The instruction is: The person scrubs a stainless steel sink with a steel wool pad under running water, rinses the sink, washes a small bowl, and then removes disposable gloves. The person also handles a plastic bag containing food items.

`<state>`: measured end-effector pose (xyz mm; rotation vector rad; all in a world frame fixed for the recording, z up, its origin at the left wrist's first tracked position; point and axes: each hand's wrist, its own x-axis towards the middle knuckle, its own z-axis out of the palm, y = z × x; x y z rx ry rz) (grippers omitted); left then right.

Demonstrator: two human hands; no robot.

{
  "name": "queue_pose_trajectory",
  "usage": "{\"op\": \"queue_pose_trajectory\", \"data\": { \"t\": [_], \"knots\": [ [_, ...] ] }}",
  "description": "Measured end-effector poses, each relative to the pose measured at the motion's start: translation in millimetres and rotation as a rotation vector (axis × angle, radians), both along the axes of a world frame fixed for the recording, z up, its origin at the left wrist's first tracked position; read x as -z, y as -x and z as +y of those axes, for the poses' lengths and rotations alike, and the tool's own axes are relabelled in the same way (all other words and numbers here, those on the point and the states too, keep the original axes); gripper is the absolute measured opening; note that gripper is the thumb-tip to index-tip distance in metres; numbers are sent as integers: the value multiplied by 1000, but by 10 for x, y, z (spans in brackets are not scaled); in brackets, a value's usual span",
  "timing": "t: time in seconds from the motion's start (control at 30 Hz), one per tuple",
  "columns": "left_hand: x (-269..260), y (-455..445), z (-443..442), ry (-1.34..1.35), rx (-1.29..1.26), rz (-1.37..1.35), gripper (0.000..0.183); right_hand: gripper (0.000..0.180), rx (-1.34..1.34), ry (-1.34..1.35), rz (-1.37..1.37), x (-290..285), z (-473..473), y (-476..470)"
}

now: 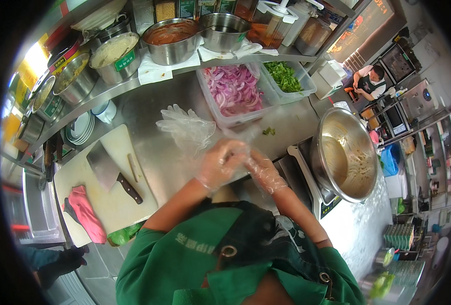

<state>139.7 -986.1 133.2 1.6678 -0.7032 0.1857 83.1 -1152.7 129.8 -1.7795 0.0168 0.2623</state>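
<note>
Both hands wear clear plastic gloves and meet over the steel counter's front edge. My left hand [224, 160] has curled fingers at the fingertips of my right hand [263, 171]; thin clear plastic shows blurred between and above them, and whether either hand grips it is unclear. Just beyond my left hand, a loose pair of clear disposable gloves [189, 127] lies crumpled on the counter. Behind the hands stands a plastic tub of sliced red onion [235, 89], beside a smaller tub of chopped green herbs [284, 76].
At the left, a cleaver [103, 164] and a pink cloth [84, 213] lie on a white cutting board [134, 183]. A large steel bowl [345, 154] sits tilted on a scale at the right. Steel pots of sauce line the shelf [179, 68] above. Another person [370, 82] is in the background.
</note>
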Motion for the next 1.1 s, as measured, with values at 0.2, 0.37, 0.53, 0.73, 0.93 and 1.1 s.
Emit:
{"op": "queue_pose_trajectory", "data": {
  "t": [0.2,0.37,0.53,0.73,0.93,1.1],
  "knots": [
    [164,-147,88,124,-181,311,16,61,-206,-112,-42,84,-46,118],
    [238,-290,202,642,222,610,43,65,-44,-208,-157,178,-3,175],
    [10,-141,184,873,661,856,65,74,247,-637,-57,77,-143,46],
    [-62,-18,70,1004,811,942,68,46,112,-678,-98,52,-7,63],
    [-32,45,33,844,880,886,66,20,247,-427,-100,170,-82,55],
    [46,47,73,721,787,828,65,17,380,-10,-200,156,-96,84]
  ]
}}
